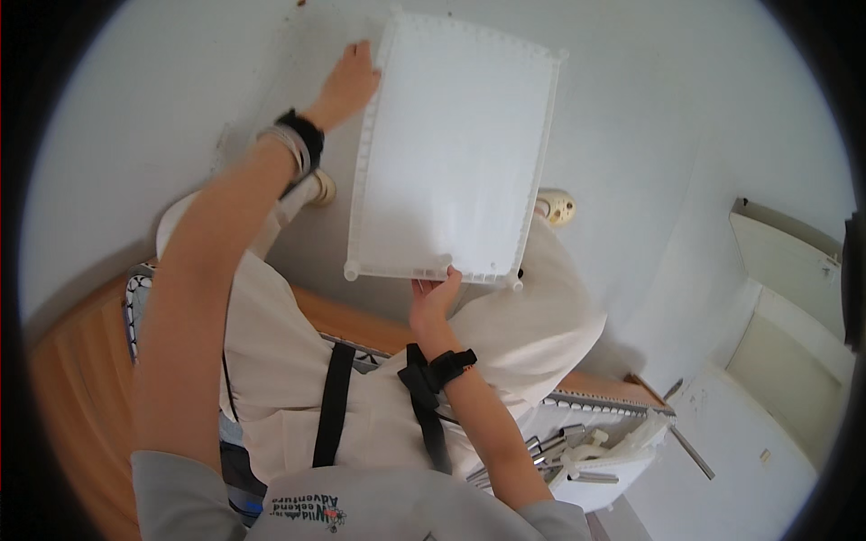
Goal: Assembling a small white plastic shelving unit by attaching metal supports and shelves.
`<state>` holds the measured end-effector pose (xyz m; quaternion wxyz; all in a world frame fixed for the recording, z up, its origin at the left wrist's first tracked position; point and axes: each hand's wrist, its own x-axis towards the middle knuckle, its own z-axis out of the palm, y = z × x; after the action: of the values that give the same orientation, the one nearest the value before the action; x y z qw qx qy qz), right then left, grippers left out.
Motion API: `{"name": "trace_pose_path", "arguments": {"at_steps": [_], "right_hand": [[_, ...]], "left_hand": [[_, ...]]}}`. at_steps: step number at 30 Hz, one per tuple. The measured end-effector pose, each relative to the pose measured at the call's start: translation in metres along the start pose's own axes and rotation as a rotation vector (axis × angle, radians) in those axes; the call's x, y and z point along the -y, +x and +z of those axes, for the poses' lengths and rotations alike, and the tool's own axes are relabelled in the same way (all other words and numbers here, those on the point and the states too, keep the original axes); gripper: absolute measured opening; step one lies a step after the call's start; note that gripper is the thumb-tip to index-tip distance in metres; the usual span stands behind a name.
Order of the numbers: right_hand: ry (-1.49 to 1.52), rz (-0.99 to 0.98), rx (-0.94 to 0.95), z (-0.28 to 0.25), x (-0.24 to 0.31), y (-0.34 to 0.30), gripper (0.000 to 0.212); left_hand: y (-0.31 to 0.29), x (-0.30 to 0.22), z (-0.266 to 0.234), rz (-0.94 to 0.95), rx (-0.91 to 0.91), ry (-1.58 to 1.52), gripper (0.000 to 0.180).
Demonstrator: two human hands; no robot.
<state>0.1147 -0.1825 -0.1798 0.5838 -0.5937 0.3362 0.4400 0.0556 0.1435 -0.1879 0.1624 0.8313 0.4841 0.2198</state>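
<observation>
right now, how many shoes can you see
2: the left shoe lies left of the white panel, the right shoe just right of it; both are partly hidden.

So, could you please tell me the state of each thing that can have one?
Panel: held at its near edge, broad face toward the camera.
Right hand: gripping that edge.
Left hand: fingers bent, by the panel's left edge; contact unclear.
Wristbands: worn, on both wrists.
Shoes: worn, apart.
Tubes: loose, pointing different ways.
</observation>
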Motion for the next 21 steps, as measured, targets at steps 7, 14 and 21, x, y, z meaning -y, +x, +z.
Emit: {"name": "trace_pose_path", "arguments": {"at_steps": [7,14,21], "right_hand": [[0.011,0.009,-0.041,0.003,0.005,0.001,0.041],[-0.005,0.001,-0.11,0.004,-0.002,0.007,0.041],[-0.009,0.064,-0.166,0.01,0.02,0.002,0.041]], "left_hand": [[0.069,-0.007,0.019,0.09,0.043,0.075,0.037],[0.092,0.0,0.012,0.093,0.067,0.119,0.026],[0.05,0.019,-0.013,0.041,0.059,0.115,0.02]]}}
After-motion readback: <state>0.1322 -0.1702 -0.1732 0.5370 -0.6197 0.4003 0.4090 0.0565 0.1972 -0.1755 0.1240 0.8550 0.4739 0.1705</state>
